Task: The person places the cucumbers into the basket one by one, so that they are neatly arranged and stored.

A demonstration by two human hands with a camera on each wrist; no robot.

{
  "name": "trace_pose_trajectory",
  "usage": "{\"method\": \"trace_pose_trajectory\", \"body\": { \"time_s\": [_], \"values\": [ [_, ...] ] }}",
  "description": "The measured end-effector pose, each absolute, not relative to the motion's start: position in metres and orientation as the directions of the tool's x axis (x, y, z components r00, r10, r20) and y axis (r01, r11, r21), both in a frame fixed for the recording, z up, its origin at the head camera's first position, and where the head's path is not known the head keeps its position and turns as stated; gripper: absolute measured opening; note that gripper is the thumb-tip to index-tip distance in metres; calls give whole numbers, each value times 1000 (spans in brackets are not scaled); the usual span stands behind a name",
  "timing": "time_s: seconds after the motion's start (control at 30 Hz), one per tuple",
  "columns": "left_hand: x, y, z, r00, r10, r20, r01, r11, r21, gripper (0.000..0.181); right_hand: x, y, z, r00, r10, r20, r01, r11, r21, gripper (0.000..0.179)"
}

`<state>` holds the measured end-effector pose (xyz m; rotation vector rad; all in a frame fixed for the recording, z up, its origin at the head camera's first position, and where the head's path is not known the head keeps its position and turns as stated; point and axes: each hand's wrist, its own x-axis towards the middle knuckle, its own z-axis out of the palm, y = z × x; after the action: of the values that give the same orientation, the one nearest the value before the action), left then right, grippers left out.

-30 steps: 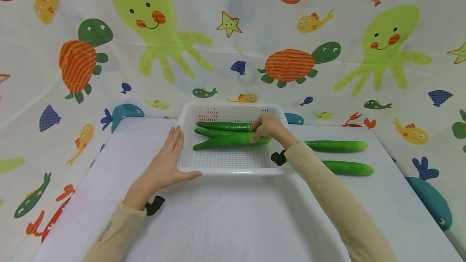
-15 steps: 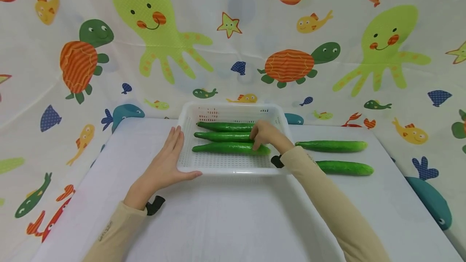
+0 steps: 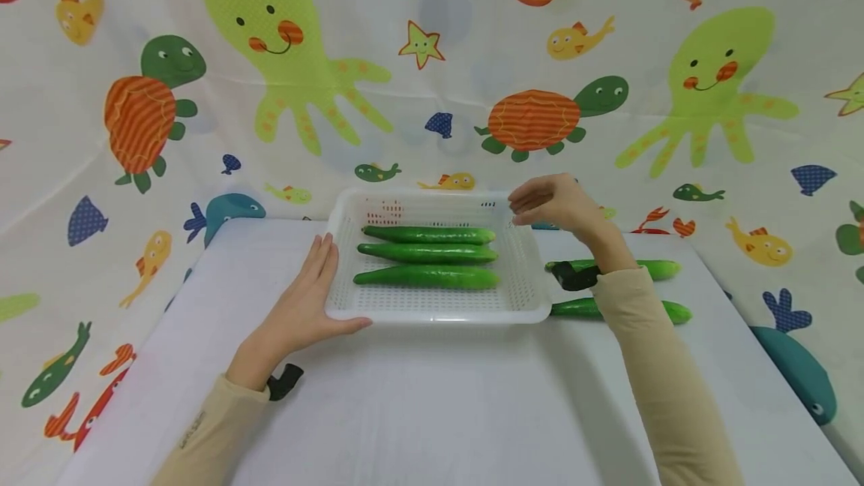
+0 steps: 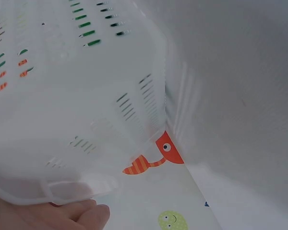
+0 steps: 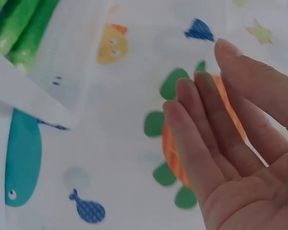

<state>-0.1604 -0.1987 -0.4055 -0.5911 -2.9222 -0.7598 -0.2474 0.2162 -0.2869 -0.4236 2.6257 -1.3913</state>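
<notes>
Left of the right grip [image 3: 563, 207], three cucumbers [image 3: 428, 253], in white basket [image 3: 439, 317]

A white desk [image 3: 432, 411] bears a perforated white plastic basket [image 3: 439, 317] at its 12 o'clock. Two green cucumbers [image 3: 661, 269] lie on the surface at the basket's 3 o'clock, roughly parallel, one behind the other.

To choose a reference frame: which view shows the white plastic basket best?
The head view: it shows the white plastic basket nearly whole, with three cucumbers inside. The left wrist view shows its slotted walls up close, cropped; the right wrist view, just a part at upper left.
</notes>
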Motion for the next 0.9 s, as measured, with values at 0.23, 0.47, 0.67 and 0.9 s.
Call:
{"method": "trace_pose_trajectory", "body": {
  "time_s": [0.23,0.47,0.67,0.9],
  "values": [
    [-161,-200,-406,-923,348,161,382,800,462,134,-221,269,-269,-962,-185,201,-253,323,-912,35],
    [-161,-202,-407,-930,339,142,366,809,461,134,-193,315,-270,-883,-57,465,-457,-120,-882,22],
    [-161,-201,-408,-932,334,140,360,810,463,134,-163,350,-291,-817,180,548,-574,-352,-740,18],
    [-160,-198,-409,-928,342,151,372,806,461,135,-145,399,-346,-889,348,298,-354,-108,-929,33]
  ]
}}
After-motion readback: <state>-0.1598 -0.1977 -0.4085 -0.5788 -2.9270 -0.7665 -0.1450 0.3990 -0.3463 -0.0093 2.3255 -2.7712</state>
